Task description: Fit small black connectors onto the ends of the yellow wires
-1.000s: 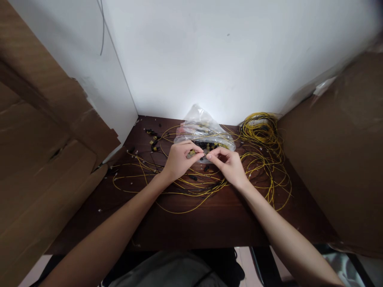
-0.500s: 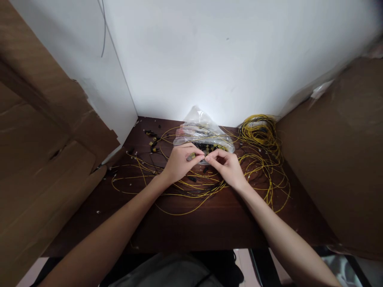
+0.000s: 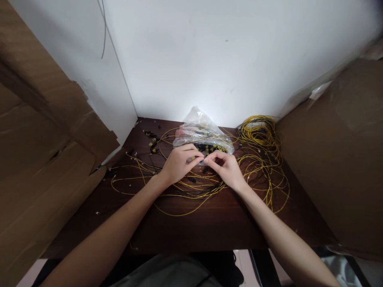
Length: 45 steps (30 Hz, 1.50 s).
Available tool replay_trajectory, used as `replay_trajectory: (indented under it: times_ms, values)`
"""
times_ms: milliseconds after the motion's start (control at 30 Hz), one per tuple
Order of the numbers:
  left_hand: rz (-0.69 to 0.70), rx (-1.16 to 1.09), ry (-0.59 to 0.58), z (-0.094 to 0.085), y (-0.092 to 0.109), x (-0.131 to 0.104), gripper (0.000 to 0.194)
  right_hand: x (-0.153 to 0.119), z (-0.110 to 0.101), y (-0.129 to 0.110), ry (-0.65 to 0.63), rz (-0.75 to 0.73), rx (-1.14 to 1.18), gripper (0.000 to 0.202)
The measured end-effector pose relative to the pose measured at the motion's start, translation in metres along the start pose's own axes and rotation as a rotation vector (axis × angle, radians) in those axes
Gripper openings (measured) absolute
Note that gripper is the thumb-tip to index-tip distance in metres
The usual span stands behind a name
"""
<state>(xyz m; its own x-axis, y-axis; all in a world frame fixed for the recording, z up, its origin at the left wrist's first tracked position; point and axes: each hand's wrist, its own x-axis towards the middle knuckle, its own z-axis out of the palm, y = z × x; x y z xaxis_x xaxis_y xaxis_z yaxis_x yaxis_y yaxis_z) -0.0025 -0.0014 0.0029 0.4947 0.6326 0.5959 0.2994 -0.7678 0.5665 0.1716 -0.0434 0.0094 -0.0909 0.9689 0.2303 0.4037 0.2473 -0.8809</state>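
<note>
My left hand (image 3: 182,161) and my right hand (image 3: 224,167) meet fingertip to fingertip above the table, each in a pinch of thumb and forefinger. Whatever lies between the fingertips is too small to make out. Just behind them is a clear plastic bag (image 3: 196,129), its mouth toward me, with black and yellow connectors (image 3: 214,148) inside. Beneath both hands run long thin yellow and black wires (image 3: 191,195), spread in loose loops across the dark wooden table (image 3: 191,233).
A coiled bundle of yellow wire (image 3: 257,131) lies at the back right. Several loose connectors (image 3: 153,145) and small white bits are scattered on the left. Cardboard (image 3: 54,159) stands on the left side, another cardboard panel (image 3: 332,151) on the right, and a white wall (image 3: 191,59) behind.
Both hands stay pinched together at almost the same spot, with only a slight shift of the fingers. The wires and bag look unmoved.
</note>
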Motion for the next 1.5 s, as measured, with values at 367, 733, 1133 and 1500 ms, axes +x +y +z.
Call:
replay_trajectory:
  times_ms: [367,733,1133,1500]
  values:
    - [0.007,0.013,-0.024,-0.0026,0.0038,0.0010,0.016,0.0002,-0.0006,0.0020,0.002,-0.094,-0.116,0.016]
    - [-0.291,-0.174,-0.006,0.0030,0.0072,0.0030,0.017,-0.0052,-0.0002,-0.0068,0.048,-0.293,-0.280,0.019]
    - [-0.314,-0.191,-0.042,0.0022,0.0061,0.0031,0.018,-0.0047,-0.0011,-0.0034,0.062,-0.316,-0.327,0.013]
    - [-0.154,-0.140,-0.019,-0.0051,0.0029,0.0045,0.013,-0.0043,-0.0008,-0.0043,0.059,-0.293,-0.309,0.013]
